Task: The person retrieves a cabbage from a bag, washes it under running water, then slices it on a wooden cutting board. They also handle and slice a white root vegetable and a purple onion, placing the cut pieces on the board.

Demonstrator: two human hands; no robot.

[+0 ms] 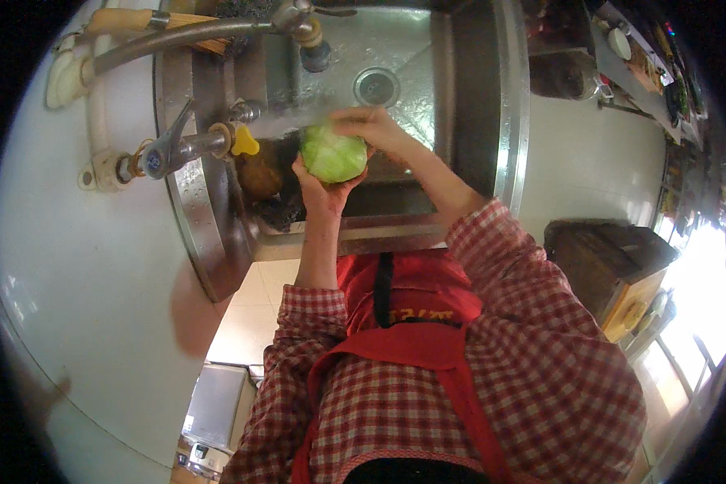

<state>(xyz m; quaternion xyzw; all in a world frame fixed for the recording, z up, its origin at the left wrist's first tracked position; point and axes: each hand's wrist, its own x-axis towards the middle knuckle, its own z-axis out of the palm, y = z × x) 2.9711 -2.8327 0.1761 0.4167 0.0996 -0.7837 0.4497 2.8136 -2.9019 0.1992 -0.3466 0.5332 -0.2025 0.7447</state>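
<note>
A pale green head of cabbage (334,158) rests in my left hand (322,190), which cups it from below over the steel sink (393,36). My right hand (372,130) lies against the cabbage's far right side with its fingers stretched across the top, slightly blurred. From the tap with the yellow handle (246,140), a stream of water (281,124) runs onto the cabbage and my right fingertips. Parts of both hands are hidden behind the cabbage.
A second tap (316,55) hangs over the basin near the drain (376,88). Beside the taps, a brown rounded object (259,176) sits at the sink's left side. A bamboo brush (157,24) lies at the far left. A dark wooden cabinet (611,260) stands to the right.
</note>
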